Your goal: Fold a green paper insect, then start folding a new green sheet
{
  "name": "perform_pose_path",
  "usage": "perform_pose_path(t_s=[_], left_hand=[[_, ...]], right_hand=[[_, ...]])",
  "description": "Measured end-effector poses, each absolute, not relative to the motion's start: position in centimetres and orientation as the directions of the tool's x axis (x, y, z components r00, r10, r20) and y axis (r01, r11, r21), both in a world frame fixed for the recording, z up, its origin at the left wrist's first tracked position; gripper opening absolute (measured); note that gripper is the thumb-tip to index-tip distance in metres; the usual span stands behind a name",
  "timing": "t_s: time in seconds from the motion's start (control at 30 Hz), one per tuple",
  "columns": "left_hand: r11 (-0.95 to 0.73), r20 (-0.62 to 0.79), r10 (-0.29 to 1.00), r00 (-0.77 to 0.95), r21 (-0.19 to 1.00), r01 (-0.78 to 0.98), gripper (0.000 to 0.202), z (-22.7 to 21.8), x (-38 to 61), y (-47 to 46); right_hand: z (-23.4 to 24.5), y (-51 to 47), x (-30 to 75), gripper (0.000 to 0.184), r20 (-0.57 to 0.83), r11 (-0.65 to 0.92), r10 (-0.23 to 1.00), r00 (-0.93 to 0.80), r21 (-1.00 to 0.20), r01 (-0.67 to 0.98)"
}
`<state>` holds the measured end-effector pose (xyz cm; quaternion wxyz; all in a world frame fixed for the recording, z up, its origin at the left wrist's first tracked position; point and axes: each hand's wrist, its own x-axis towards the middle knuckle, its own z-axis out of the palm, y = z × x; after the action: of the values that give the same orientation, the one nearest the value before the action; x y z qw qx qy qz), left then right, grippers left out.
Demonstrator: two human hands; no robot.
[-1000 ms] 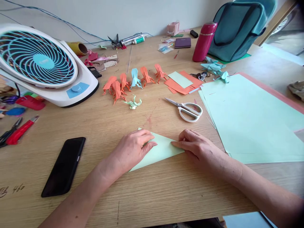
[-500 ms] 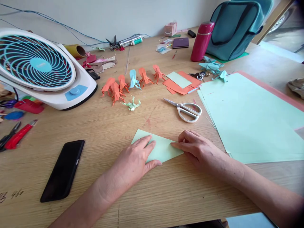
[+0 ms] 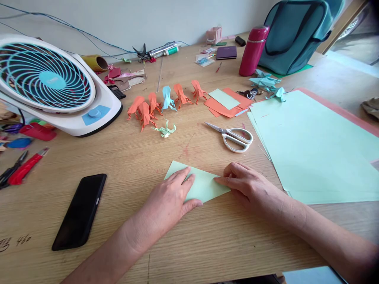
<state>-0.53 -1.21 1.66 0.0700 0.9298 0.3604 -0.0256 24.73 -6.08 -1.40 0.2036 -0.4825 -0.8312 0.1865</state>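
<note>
A pale green sheet of paper (image 3: 204,184), folded to a triangle-like shape, lies on the wooden table in front of me. My left hand (image 3: 174,193) rests flat on its left part, fingers stretched and thumb apart along the lower edge. At the right corner, my right hand (image 3: 247,183) has its fingers curled together, with the index fingertip on the paper; its lower fingers are partly hidden. Beyond the paper lie white-handled scissors (image 3: 237,138) and a small green origami figure (image 3: 166,129). Several orange origami figures (image 3: 145,114) and a blue one (image 3: 168,98) stand behind.
A white fan (image 3: 100,114) stands at the left, above a black phone (image 3: 79,213) and a red-handled cutter (image 3: 26,167). Large green sheets (image 3: 319,154) cover the right side. Farther back are orange paper pieces (image 3: 233,112), a pink bottle (image 3: 254,51) and a teal bag (image 3: 293,39).
Both hands keep their places on the paper with almost no movement. The whole view has shifted very slightly.
</note>
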Motion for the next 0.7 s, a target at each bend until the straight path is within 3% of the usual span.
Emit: perform_pose_path(t_s=[0.43,0.7], left_hand=[[-0.774,-0.081,0.628,0.774,0.042,0.632,0.071,0.7,-0.6,-1.4],[-0.788,-0.061,0.614,0.787,0.016,0.616,0.068,0.3,-0.7,-1.6]], right_hand=[[-1.1,-6.0,24.8,0.037,0.151,0.466,0.877,-0.456,-0.494,0.734],[-1.2,-6.0,24.7,0.04,0.178,0.486,0.87,-0.461,-0.477,0.732]])
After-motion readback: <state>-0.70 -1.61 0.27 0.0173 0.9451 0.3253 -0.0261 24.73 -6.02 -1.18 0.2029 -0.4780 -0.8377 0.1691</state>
